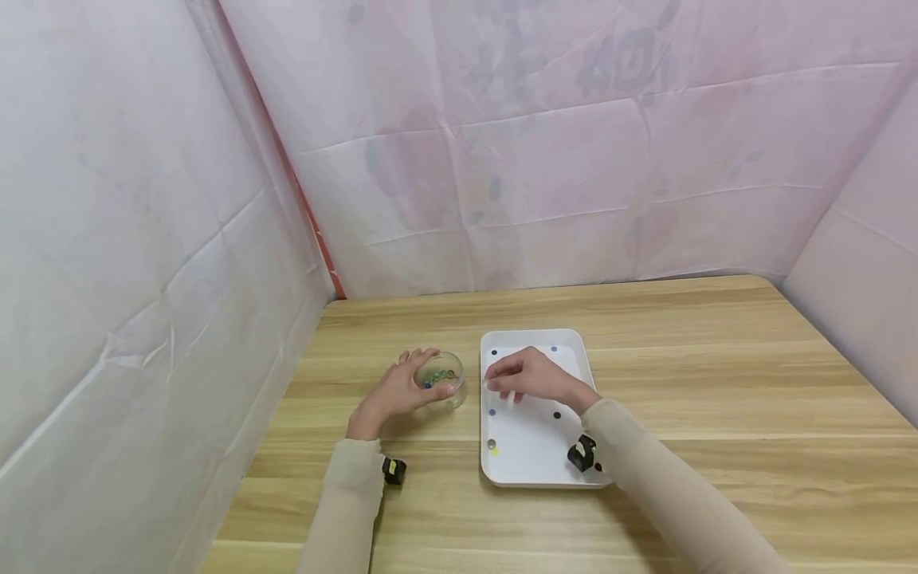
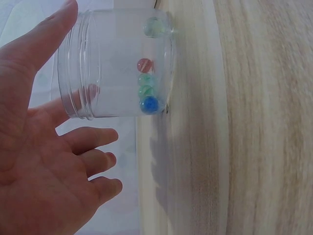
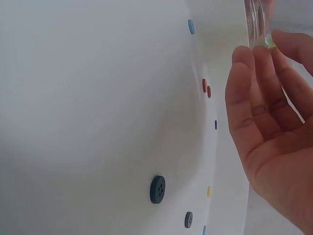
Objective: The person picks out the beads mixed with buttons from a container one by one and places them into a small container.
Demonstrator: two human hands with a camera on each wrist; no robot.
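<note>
My left hand holds a clear plastic jar standing upright on the wooden table, thumb in front and fingers behind. In the left wrist view the jar has several glass marbles at its bottom: red, green, blue and a clear one. My right hand hovers over the left part of a white tray, fingers curled. In the right wrist view its fingertips pinch a small yellow-green marble close to the jar's rim.
Small coloured buttons and a marble lie scattered on the tray; a dark blue button shows in the right wrist view. Pink sheets wall the table at the left, back and right. Bare wood stretches to the right.
</note>
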